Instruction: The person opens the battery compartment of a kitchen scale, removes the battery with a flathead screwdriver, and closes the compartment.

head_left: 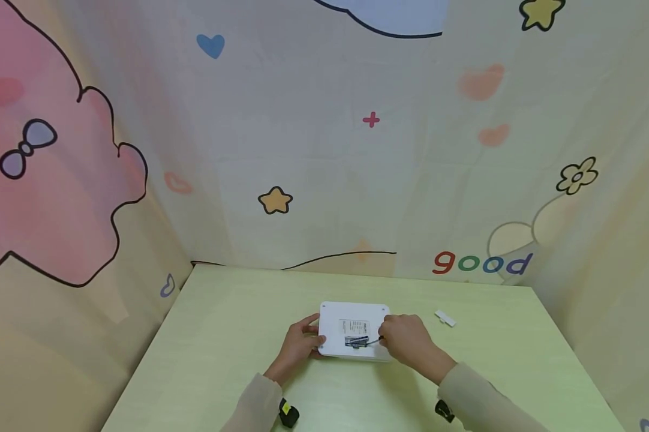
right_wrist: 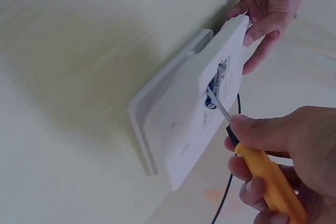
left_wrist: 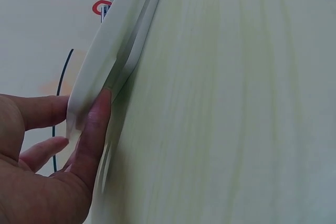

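Observation:
A flat white device (head_left: pixel 331 321) lies on the table with its printed label facing up. In its surface is an uncovered battery compartment (head_left: pixel 356 342) with batteries inside. My left hand (head_left: pixel 296 349) grips the device's left edge, thumb and fingers on opposite faces. With curled fingers my right hand (head_left: pixel 409 343) holds a screwdriver (right_wrist: pixel 269 181) by its orange handle. The screwdriver's metal shaft slants into the compartment, its tip at a battery (right_wrist: pixel 211 97). Whether the tip touches the battery or the compartment's edge, I cannot tell.
A small white cover piece (head_left: pixel 445 318) lies on the pale green table (head_left: pixel 238 318), to the right of the device. Printed curtains (head_left: pixel 324 162) hang behind the table and along both sides. Dark bands with small devices (head_left: pixel 288 414) are at both wrists.

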A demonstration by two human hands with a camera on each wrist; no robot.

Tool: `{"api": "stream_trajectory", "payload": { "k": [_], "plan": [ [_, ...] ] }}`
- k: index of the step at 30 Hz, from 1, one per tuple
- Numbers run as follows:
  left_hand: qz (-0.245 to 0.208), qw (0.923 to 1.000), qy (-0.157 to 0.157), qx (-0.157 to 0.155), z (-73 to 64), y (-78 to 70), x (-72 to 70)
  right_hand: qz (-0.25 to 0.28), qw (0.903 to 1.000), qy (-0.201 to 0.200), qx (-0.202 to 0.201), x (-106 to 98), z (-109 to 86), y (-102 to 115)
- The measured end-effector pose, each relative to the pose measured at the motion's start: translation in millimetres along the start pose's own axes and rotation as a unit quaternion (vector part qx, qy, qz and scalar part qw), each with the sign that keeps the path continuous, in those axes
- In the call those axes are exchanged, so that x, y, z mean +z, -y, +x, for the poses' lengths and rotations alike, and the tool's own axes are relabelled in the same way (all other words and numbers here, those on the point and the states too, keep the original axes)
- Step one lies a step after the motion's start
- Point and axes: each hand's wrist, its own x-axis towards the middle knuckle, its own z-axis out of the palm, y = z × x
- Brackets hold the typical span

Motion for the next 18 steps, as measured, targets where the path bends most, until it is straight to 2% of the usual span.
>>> {"api": "stream_trajectory", "payload": {
  "k": [9, 18],
  "plan": [
    [0.009, 1.0, -0.002, 0.0, 0.5, 1.2, 0.5, -0.106, 0.9934, -0.007, -0.044, -16, 15.9, 15],
    [0.019, 0.9998, -0.003, 0.003, 3.2, 2.3, -0.5, -0.158, 0.9853, -0.015, -0.062, -19, 24.0, 28]
  ]
}}
